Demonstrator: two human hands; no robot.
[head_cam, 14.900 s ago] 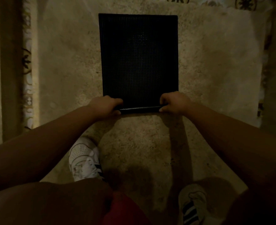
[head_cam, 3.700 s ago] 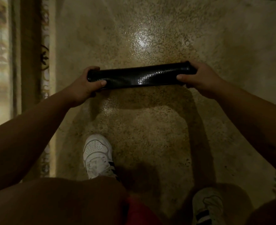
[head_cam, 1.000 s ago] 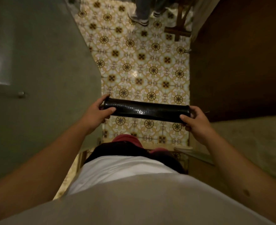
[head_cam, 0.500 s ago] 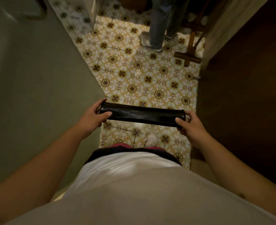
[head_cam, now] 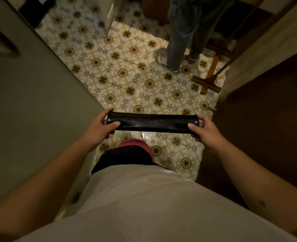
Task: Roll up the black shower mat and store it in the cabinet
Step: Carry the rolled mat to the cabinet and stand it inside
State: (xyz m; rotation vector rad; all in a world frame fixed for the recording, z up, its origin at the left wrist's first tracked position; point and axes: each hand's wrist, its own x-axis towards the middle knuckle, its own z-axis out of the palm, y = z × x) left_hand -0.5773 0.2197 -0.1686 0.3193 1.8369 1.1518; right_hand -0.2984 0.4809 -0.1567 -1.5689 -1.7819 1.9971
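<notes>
The rolled black shower mat (head_cam: 153, 122) lay crosswise, level; left hand (head_cam: 98, 130) and right hand (head_cam: 204, 132) each gripped an end; no cabinet identifiable.

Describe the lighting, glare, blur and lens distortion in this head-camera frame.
Head view: dim and warm overall, with the patterned floor tiles as the brightest area; faint specular glints run along the rolled black mat held between the left hand and right hand; the far upper-left tiles are smeared by blur; wide-angle distortion bows the forearms and splays the grey wall and brown door outward.
</notes>
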